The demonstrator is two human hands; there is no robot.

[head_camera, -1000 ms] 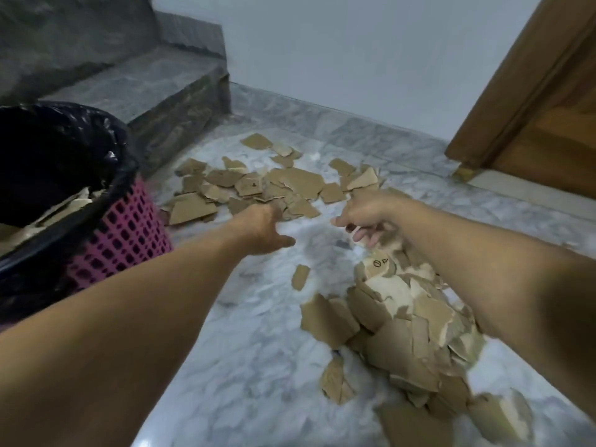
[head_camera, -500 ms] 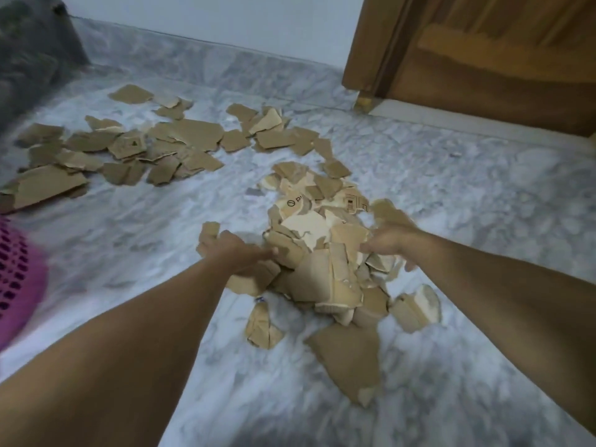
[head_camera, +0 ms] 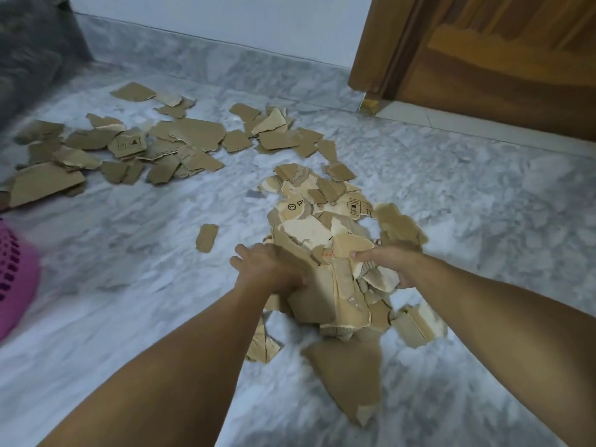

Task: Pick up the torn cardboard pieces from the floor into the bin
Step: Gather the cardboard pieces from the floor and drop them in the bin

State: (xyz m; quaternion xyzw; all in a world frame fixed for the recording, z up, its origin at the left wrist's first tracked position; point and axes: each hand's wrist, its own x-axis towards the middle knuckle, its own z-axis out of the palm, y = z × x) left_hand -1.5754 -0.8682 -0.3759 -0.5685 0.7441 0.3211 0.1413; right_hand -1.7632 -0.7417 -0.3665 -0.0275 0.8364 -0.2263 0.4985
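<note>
A heap of torn brown cardboard pieces (head_camera: 325,240) lies on the marble floor in front of me. My left hand (head_camera: 267,269) grips the heap's left side with its fingers curled into the pieces. My right hand (head_camera: 387,264) grips the right side, thumb over the top pieces. Between the hands a bunch of pieces (head_camera: 335,295) is squeezed together. A second spread of cardboard pieces (head_camera: 135,146) lies farther off at the left. Only a corner of the pink bin (head_camera: 14,272) shows at the left edge.
A large flat cardboard piece (head_camera: 348,379) lies near me, and a small lone piece (head_camera: 206,237) lies left of the heap. A wooden door and frame (head_camera: 483,59) stand at the back right. A grey stone step (head_camera: 29,53) rises at the back left.
The view swung right and down, away from the bin. Both hands dropped from above the floor onto the near heap and closed in on its sides, bunching pieces between them.
</note>
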